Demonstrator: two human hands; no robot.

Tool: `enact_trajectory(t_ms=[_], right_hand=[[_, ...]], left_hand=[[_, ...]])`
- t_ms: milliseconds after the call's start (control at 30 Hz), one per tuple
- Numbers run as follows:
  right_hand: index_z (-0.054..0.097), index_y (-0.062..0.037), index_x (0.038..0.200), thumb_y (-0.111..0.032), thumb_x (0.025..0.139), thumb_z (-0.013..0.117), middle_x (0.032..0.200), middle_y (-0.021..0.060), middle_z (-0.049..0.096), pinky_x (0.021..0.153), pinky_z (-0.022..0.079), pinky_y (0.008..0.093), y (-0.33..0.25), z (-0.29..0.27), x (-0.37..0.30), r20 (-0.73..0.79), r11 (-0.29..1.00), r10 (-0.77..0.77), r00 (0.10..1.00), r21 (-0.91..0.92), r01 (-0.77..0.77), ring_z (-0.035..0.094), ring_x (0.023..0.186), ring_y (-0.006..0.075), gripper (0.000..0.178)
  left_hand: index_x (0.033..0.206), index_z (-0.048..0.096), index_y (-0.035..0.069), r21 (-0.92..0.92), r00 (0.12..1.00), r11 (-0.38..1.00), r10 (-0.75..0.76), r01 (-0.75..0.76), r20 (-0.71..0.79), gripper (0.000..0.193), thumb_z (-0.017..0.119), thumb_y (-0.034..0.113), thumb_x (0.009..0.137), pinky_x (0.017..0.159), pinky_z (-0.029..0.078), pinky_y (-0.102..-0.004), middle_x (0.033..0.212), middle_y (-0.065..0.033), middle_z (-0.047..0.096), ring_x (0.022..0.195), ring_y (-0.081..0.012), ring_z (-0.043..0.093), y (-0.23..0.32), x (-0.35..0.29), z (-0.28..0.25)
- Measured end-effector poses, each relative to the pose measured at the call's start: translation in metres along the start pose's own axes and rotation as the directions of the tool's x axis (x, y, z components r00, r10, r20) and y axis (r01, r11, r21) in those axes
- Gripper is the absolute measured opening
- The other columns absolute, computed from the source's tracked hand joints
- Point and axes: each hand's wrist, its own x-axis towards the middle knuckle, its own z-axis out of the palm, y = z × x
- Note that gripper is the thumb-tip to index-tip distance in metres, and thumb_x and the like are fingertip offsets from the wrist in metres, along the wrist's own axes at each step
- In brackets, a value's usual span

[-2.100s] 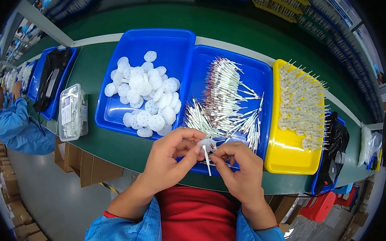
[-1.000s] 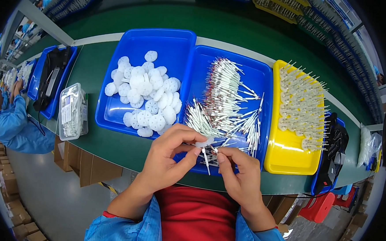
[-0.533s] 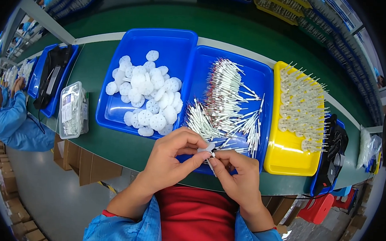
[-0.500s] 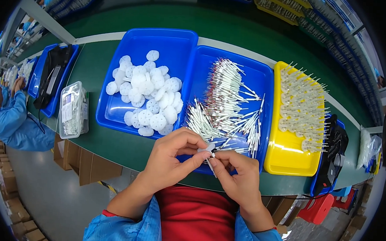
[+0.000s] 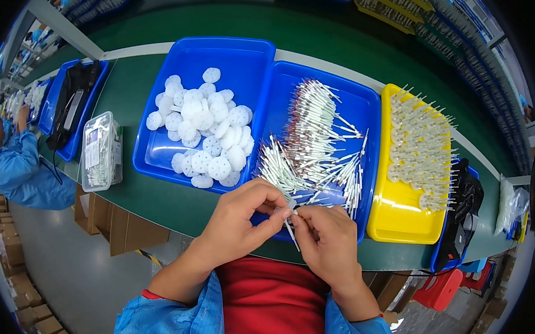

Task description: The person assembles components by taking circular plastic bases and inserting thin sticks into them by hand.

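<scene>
My left hand (image 5: 240, 211) pinches a translucent white plastic disc (image 5: 291, 204) between thumb and forefinger, over the near edge of the middle blue tray. From under the disc a thin white rod (image 5: 292, 236) slants down toward me. My right hand (image 5: 328, 232) is closed against the disc's right side, its thumb and forefinger pinching a small white end that looks like part of a rod. Fingers hide most of the joint. Beyond my hands, the middle blue tray (image 5: 357, 99) holds many thin white rods (image 5: 313, 127) with dark reddish ends. Loose discs (image 5: 203, 117) with small holes lie in the left blue tray (image 5: 182, 54).
A yellow tray (image 5: 398, 227) at right holds rows of discs with upright rods (image 5: 418, 152). Black items (image 5: 465, 197) lie beyond it. Left of the trays stands a clear plastic box (image 5: 103, 151). A person in blue (image 5: 25, 164) works at far left. A red stool (image 5: 440, 291) stands lower right.
My right fingers have curled in closer to the disc. The rod below it shows more of its length now. My left hand has barely moved.
</scene>
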Motion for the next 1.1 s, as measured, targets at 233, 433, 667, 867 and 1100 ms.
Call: enact_trajectory(t_ms=[233, 433, 667, 867, 1100], right_hand=[[0.078, -0.0059, 0.112, -0.005, 0.098, 0.087, 0.094, 0.0102, 0.080, 0.074, 0.050, 0.0423, 0.004, 0.005, -0.002, -0.080, 0.997, -0.052, 0.995, 0.052, 0.057, 0.074, 0.080, 0.0304, 0.017], [0.078, -0.0053, 0.112, -0.004, 0.095, 0.089, 0.096, 0.0100, 0.080, 0.074, 0.051, 0.0419, 0.006, 0.005, -0.003, -0.090, 0.995, -0.095, 0.991, 0.020, 0.097, 0.073, 0.081, 0.0303, 0.021], [0.080, -0.0053, 0.113, -0.003, 0.093, 0.090, 0.095, 0.0104, 0.081, 0.076, 0.054, 0.0412, 0.005, 0.004, -0.003, -0.078, 0.994, -0.083, 0.993, 0.064, 0.088, 0.074, 0.081, 0.0304, 0.023], [0.083, -0.0094, 0.117, -0.006, 0.093, 0.088, 0.105, 0.0061, 0.079, 0.088, 0.051, 0.0424, 0.007, -0.018, 0.001, 0.030, 0.995, -0.036, 0.999, -0.092, 0.038, 0.071, 0.100, 0.0293, 0.024], [0.081, -0.0099, 0.110, -0.006, 0.088, 0.091, 0.103, 0.0056, 0.070, 0.091, 0.049, 0.0430, 0.017, -0.017, 0.002, 0.092, 0.973, 0.012, 0.996, -0.233, 0.010, 0.066, 0.107, 0.0295, 0.024]], left_hand=[[0.121, 0.076, -0.002, -0.065, 0.987, 0.992, 0.103, -0.112, -0.122, 0.025, 0.087, -0.001, 0.099, 0.089, 0.069, -0.0320, 0.122, -0.0149, 0.076, 0.107, -0.0228, 0.080, -0.003, 0.000, 0.009], [0.129, 0.077, -0.002, 0.015, 0.986, 0.987, 0.162, -0.162, -0.050, 0.031, 0.084, -0.003, 0.099, 0.095, 0.068, -0.0331, 0.131, -0.0166, 0.073, 0.116, -0.0239, 0.079, 0.000, 0.001, -0.002], [0.132, 0.076, -0.005, -0.056, 0.995, 0.994, 0.092, -0.094, -0.036, 0.031, 0.080, -0.006, 0.102, 0.099, 0.066, -0.0329, 0.136, -0.0181, 0.071, 0.120, -0.0232, 0.077, 0.004, 0.000, 0.000], [0.125, 0.076, -0.004, -0.114, 0.989, 0.989, 0.076, -0.090, -0.124, 0.021, 0.079, -0.004, 0.105, 0.093, 0.069, -0.0325, 0.131, -0.0161, 0.073, 0.115, -0.0225, 0.079, -0.009, -0.002, -0.005], [0.122, 0.075, -0.003, -0.035, 0.977, 0.992, 0.110, -0.118, -0.182, 0.015, 0.078, 0.001, 0.108, 0.090, 0.067, -0.0311, 0.124, -0.0145, 0.075, 0.111, -0.0203, 0.079, -0.010, 0.002, -0.007]])
